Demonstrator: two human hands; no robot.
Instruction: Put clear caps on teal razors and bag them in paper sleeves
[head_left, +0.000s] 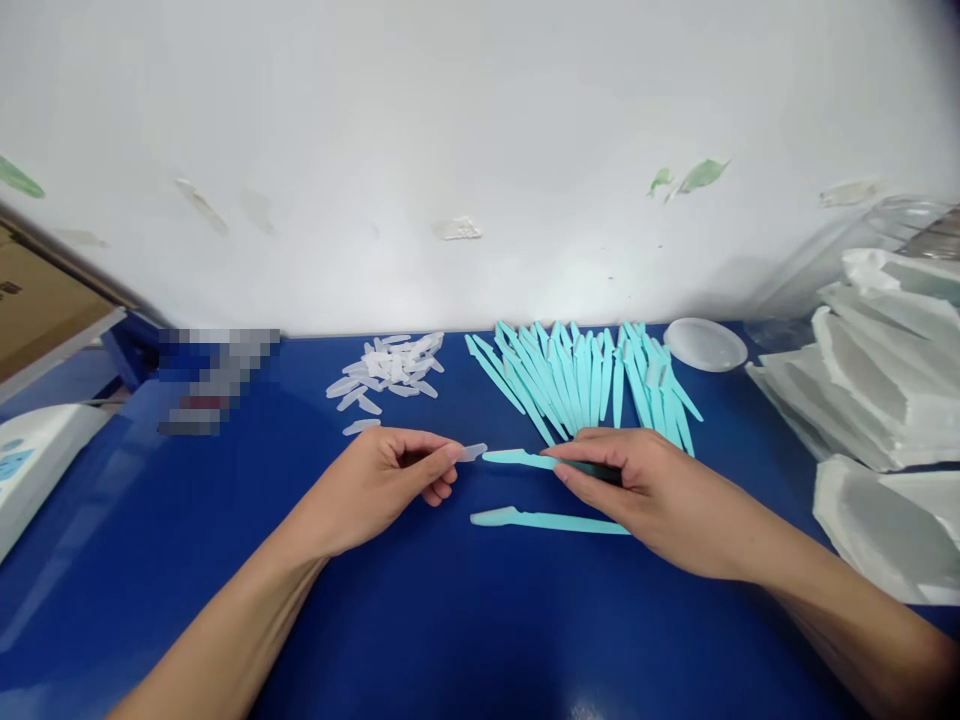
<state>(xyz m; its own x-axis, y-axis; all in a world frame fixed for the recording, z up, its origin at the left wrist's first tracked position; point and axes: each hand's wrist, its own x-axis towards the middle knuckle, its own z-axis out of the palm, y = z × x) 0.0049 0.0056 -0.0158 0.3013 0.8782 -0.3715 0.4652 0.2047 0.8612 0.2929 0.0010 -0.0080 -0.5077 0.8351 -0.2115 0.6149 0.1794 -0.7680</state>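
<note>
My left hand (390,478) pinches a small clear plastic cap (472,452) between thumb and forefinger. My right hand (637,490) grips a turquoise plastic stick (517,458) by its handle, its tip pointing left toward the cap, a short gap apart. A second turquoise stick (547,520) lies flat on the blue table (450,620) just below my right hand. Behind it lies a fanned pile of turquoise sticks (585,380). A heap of clear caps (390,370) sits behind my left hand.
A round clear lid (705,343) lies at the back right. Stacks of white packets (877,400) fill the right edge. A white device (30,460) and a cardboard box (37,300) stand at the left. A white wall (480,150) closes the back.
</note>
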